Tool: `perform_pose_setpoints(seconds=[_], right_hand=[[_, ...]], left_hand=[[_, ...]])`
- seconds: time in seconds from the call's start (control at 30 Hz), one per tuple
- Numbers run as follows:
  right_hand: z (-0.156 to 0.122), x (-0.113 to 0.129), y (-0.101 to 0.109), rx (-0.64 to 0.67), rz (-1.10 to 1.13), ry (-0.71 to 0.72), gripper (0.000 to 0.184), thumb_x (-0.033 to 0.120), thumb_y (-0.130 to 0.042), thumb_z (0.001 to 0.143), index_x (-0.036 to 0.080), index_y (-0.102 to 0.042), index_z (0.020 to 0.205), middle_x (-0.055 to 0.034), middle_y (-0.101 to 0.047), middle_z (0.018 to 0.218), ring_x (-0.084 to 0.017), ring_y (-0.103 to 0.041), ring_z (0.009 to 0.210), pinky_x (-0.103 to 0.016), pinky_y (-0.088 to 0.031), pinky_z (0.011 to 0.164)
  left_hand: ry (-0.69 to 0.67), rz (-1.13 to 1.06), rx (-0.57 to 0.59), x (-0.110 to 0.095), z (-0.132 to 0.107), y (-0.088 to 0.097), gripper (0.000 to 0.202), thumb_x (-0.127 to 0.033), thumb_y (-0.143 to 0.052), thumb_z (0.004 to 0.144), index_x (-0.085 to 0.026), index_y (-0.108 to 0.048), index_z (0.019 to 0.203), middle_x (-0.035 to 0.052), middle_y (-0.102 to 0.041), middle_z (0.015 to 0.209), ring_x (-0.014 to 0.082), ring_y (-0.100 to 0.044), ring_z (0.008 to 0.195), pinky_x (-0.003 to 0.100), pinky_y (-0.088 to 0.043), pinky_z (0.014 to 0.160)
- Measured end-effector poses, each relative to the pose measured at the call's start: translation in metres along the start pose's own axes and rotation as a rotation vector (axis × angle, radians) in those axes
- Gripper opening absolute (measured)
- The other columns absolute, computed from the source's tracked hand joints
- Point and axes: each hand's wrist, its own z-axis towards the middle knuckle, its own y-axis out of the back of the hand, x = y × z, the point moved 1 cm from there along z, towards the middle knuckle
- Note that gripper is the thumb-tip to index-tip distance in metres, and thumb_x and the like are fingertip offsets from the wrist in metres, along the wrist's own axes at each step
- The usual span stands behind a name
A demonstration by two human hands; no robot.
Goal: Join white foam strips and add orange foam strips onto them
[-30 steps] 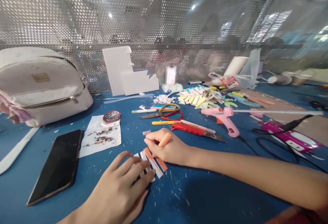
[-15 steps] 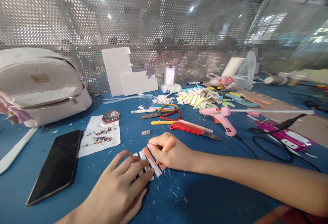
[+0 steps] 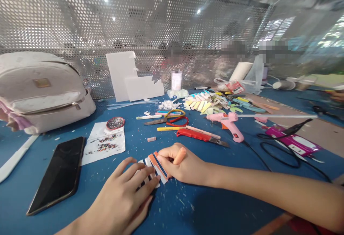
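Observation:
My right hand (image 3: 192, 168) is closed around an orange marker (image 3: 180, 156); its tip is hidden behind the fingers. Just beside it lie narrow white strips (image 3: 162, 174), some coloured orange along part of their length. My left hand (image 3: 125, 190) lies palm down with fingers spread, its fingertips resting over the strips on their left side. A small pale pink cap (image 3: 151, 139) sits on the table beyond the hands.
Ahead lie a red-handled utility knife (image 3: 197, 135), scissors (image 3: 163, 120), several markers and a pink glue gun (image 3: 228, 123) with its cord. A phone (image 3: 57, 177), a paper with beads (image 3: 92, 152) and a backpack (image 3: 45, 95) are at left. Cut pieces (image 3: 200, 104) are heaped behind.
My right hand has shifted slightly right and toward me with the marker, and more orange strip shows beside its fingers. My left hand stays nearly in place. The view has turned a little.

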Motion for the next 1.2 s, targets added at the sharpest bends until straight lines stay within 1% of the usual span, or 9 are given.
perform_pose_setpoints(seconds=[0.13, 0.27, 0.33, 0.47, 0.6, 0.77, 1.0, 1.2], right_hand=[[-0.002, 0.000, 0.000, -0.002, -0.018, 0.013, 0.046, 0.025, -0.045, 0.098, 0.017, -0.042, 0.052, 0.0002, -0.057, 0.051, -0.009, -0.047, 0.047, -0.020, -0.034, 0.045], [-0.002, 0.001, -0.001, 0.002, -0.030, 0.005, 0.050, 0.026, -0.043, 0.100, 0.018, -0.038, 0.050, -0.0004, -0.057, 0.050, -0.010, -0.050, 0.049, -0.021, -0.039, 0.049], [-0.002, 0.002, -0.001, 0.003, -0.028, 0.008, 0.050, 0.027, -0.043, 0.100, 0.018, -0.040, 0.051, -0.0007, -0.058, 0.051, -0.010, -0.051, 0.049, -0.021, -0.039, 0.049], [-0.002, 0.002, 0.000, 0.004, -0.001, -0.003, 0.048, 0.027, -0.043, 0.100, 0.017, -0.045, 0.053, -0.0014, -0.060, 0.052, -0.010, -0.052, 0.048, -0.020, -0.036, 0.045], [0.000, 0.002, 0.000, 0.011, 0.010, -0.006, 0.047, 0.027, -0.043, 0.098, 0.016, -0.045, 0.052, -0.0015, -0.061, 0.053, -0.009, -0.053, 0.047, -0.019, -0.037, 0.046], [0.004, 0.002, 0.000, -0.001, -0.002, -0.056, 0.045, 0.025, -0.045, 0.097, 0.017, -0.044, 0.052, -0.0006, -0.059, 0.051, -0.010, -0.055, 0.048, -0.019, -0.037, 0.046], [0.010, 0.000, -0.001, -0.013, -0.030, -0.045, 0.042, 0.020, -0.044, 0.094, 0.018, -0.037, 0.053, 0.0018, -0.053, 0.050, -0.009, -0.051, 0.047, -0.019, -0.032, 0.045], [0.015, -0.004, -0.001, -0.027, -0.035, -0.022, 0.040, 0.020, -0.044, 0.093, 0.019, -0.033, 0.055, 0.0045, -0.044, 0.048, -0.009, -0.046, 0.046, -0.019, -0.029, 0.045]], left_hand=[[0.000, -0.017, 0.000, 0.000, 0.000, 0.001, 0.037, -0.017, -0.044, 0.095, -0.021, -0.058, 0.129, 0.0041, -0.065, 0.121, 0.0217, -0.057, 0.105, 0.046, -0.039, 0.098], [-0.001, -0.026, 0.020, 0.001, 0.000, 0.001, 0.037, -0.017, -0.045, 0.095, -0.021, -0.058, 0.130, 0.0045, -0.065, 0.122, 0.0223, -0.057, 0.105, 0.046, -0.040, 0.097], [0.004, -0.023, 0.027, 0.001, 0.000, 0.001, 0.038, -0.018, -0.045, 0.095, -0.021, -0.058, 0.131, 0.0042, -0.065, 0.122, 0.0224, -0.057, 0.105, 0.047, -0.039, 0.098], [0.003, -0.030, 0.039, 0.001, 0.000, 0.001, 0.041, -0.017, -0.045, 0.095, -0.022, -0.054, 0.135, 0.0037, -0.065, 0.122, 0.0219, -0.057, 0.107, 0.046, -0.038, 0.099], [-0.002, -0.013, 0.019, 0.000, -0.001, 0.001, 0.040, -0.017, -0.044, 0.095, -0.022, -0.056, 0.132, 0.0038, -0.065, 0.121, 0.0220, -0.057, 0.106, 0.046, -0.037, 0.100], [-0.003, -0.005, 0.016, 0.001, -0.002, 0.001, 0.037, -0.017, -0.043, 0.095, -0.021, -0.059, 0.128, 0.0040, -0.065, 0.119, 0.0219, -0.058, 0.104, 0.045, -0.037, 0.100], [-0.009, -0.003, 0.011, 0.002, 0.000, 0.000, 0.037, -0.017, -0.043, 0.095, -0.020, -0.058, 0.128, 0.0043, -0.065, 0.116, 0.0222, -0.058, 0.103, 0.045, -0.036, 0.100], [-0.007, -0.005, 0.014, 0.002, -0.001, 0.001, 0.036, -0.017, -0.044, 0.094, -0.019, -0.059, 0.126, 0.0044, -0.065, 0.117, 0.0227, -0.057, 0.104, 0.046, -0.035, 0.100]])
